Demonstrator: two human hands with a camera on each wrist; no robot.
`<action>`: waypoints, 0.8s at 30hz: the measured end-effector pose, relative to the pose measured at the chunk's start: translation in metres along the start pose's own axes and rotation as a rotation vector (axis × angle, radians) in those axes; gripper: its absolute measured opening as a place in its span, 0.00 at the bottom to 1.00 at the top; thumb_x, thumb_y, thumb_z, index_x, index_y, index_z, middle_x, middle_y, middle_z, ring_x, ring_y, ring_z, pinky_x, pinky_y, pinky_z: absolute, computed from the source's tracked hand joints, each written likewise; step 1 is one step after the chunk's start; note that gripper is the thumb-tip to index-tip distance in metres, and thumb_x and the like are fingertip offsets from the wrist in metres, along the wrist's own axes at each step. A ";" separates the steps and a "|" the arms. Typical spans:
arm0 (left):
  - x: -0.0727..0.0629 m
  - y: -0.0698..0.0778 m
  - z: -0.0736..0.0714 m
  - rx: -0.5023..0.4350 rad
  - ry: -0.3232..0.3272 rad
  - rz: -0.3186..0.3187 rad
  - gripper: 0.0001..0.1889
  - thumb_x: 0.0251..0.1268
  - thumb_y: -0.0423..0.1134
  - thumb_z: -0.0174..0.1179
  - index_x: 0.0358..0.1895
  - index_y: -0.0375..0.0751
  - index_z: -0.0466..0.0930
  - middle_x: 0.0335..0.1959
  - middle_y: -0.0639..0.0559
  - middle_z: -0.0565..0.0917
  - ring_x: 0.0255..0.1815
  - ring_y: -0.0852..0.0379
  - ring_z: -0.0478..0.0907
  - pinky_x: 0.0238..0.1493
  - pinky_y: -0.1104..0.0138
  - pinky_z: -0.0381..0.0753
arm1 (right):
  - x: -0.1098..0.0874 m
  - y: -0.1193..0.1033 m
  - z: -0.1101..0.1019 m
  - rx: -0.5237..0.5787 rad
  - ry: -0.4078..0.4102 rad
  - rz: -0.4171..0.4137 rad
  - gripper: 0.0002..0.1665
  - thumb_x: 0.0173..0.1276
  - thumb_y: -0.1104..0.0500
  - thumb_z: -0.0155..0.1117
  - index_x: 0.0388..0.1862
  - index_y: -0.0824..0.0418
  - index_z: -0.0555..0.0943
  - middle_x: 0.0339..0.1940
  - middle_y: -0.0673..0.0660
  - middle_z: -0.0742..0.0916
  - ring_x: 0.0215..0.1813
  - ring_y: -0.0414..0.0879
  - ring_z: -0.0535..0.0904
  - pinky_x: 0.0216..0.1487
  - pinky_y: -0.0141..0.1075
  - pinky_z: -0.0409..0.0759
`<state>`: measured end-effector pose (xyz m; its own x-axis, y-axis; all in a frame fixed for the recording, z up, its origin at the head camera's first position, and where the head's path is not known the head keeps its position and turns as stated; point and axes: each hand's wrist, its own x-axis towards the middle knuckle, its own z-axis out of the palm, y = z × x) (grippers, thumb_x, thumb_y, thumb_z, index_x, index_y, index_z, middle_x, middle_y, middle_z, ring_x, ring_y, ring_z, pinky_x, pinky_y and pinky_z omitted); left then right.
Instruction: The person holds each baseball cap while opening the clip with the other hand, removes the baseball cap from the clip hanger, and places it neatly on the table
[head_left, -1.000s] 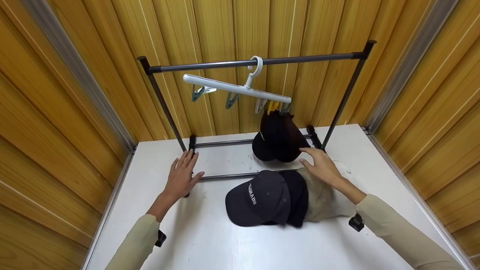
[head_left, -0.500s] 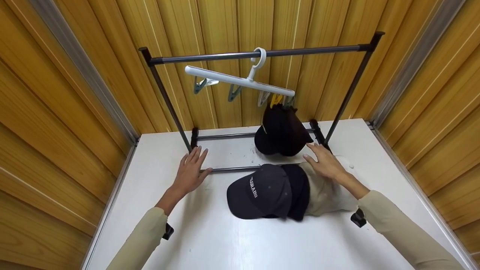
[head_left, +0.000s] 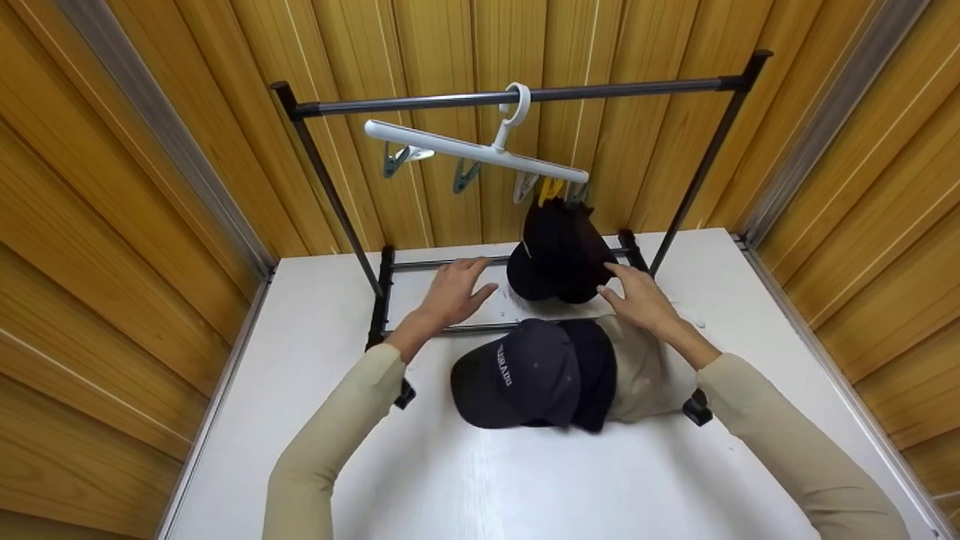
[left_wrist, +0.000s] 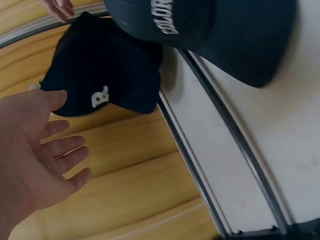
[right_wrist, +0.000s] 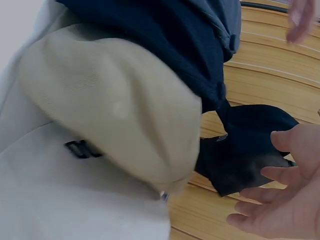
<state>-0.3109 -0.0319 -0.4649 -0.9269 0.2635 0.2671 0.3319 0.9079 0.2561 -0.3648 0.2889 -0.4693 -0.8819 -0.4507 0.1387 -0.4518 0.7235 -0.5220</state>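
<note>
A black cap (head_left: 556, 255) with a white letter on its front hangs from a white clip hanger (head_left: 472, 150), by the yellow clip (head_left: 550, 192) and a grey-green clip at its right end. My left hand (head_left: 451, 292) is left of this cap, fingers extended, holding nothing. On the cap's right is my right hand (head_left: 639, 298), fingers loosely spread; whether its fingertips touch the cap I cannot tell. Below, overlapping caps lie on the white table: a charcoal one (head_left: 517, 375) with white lettering, a navy one (head_left: 598, 375), a beige one (head_left: 636, 375) and a white one (right_wrist: 85, 200).
The hanger hooks over the top bar (head_left: 637, 88) of a dark metal rack and tilts down to the right. Several clips, such as a green one (head_left: 466, 176), hang from it. Wood-patterned walls (head_left: 112, 187) enclose the white table (head_left: 480, 487) at the back and sides.
My left hand has moved from beside the rack's left post rightward to the hanging cap. My right hand has stayed near the cap's right side. The view has shifted slightly.
</note>
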 end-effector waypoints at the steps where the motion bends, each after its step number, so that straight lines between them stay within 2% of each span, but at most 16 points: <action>1: 0.013 0.011 0.000 -0.003 -0.008 0.007 0.25 0.73 0.49 0.52 0.68 0.41 0.68 0.65 0.42 0.75 0.67 0.43 0.71 0.66 0.47 0.68 | 0.004 -0.004 -0.001 0.005 0.003 0.012 0.31 0.74 0.56 0.54 0.70 0.71 0.65 0.68 0.73 0.72 0.71 0.69 0.63 0.71 0.59 0.60; 4: 0.048 0.038 0.000 -0.007 -0.029 0.004 0.27 0.75 0.50 0.49 0.71 0.42 0.64 0.68 0.44 0.73 0.68 0.45 0.69 0.67 0.50 0.69 | 0.015 -0.016 -0.005 0.016 -0.001 0.046 0.31 0.73 0.54 0.54 0.69 0.69 0.66 0.68 0.72 0.73 0.69 0.67 0.67 0.69 0.58 0.64; 6: 0.069 0.051 -0.002 -0.035 -0.034 -0.029 0.28 0.76 0.49 0.47 0.73 0.41 0.60 0.70 0.43 0.69 0.70 0.46 0.68 0.68 0.53 0.69 | 0.022 -0.024 -0.008 0.026 0.001 0.065 0.31 0.73 0.54 0.54 0.70 0.68 0.66 0.68 0.71 0.73 0.70 0.66 0.67 0.69 0.58 0.65; 10: 0.099 0.060 -0.005 -0.171 -0.012 -0.102 0.30 0.77 0.46 0.45 0.76 0.39 0.51 0.75 0.44 0.62 0.74 0.48 0.61 0.72 0.57 0.64 | 0.034 -0.032 -0.010 0.039 0.042 0.051 0.31 0.72 0.56 0.55 0.69 0.70 0.67 0.66 0.72 0.74 0.70 0.65 0.67 0.69 0.57 0.65; 14: 0.119 0.057 -0.007 -0.359 0.028 -0.109 0.31 0.77 0.41 0.43 0.77 0.36 0.46 0.77 0.43 0.56 0.78 0.50 0.55 0.76 0.62 0.56 | 0.044 -0.031 -0.004 0.092 0.094 0.032 0.30 0.71 0.58 0.55 0.68 0.72 0.67 0.65 0.72 0.75 0.69 0.64 0.68 0.69 0.56 0.65; 18: 0.135 0.056 -0.008 -0.557 0.059 -0.133 0.30 0.78 0.39 0.42 0.77 0.37 0.45 0.78 0.43 0.53 0.79 0.51 0.51 0.77 0.64 0.54 | 0.051 -0.029 0.006 0.161 0.147 0.027 0.30 0.71 0.60 0.56 0.68 0.71 0.67 0.66 0.71 0.74 0.68 0.63 0.69 0.68 0.54 0.66; 24: 0.154 0.055 -0.009 -0.803 -0.012 -0.257 0.29 0.78 0.44 0.41 0.78 0.47 0.47 0.79 0.50 0.51 0.80 0.54 0.48 0.77 0.62 0.52 | 0.066 -0.029 0.013 0.194 0.280 0.005 0.28 0.70 0.61 0.57 0.67 0.70 0.69 0.66 0.69 0.75 0.70 0.62 0.68 0.71 0.52 0.64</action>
<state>-0.4337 0.0551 -0.4011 -0.9909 0.0880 0.1014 0.1298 0.4337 0.8917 -0.4079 0.2313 -0.4563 -0.8989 -0.2667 0.3476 -0.4371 0.6005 -0.6696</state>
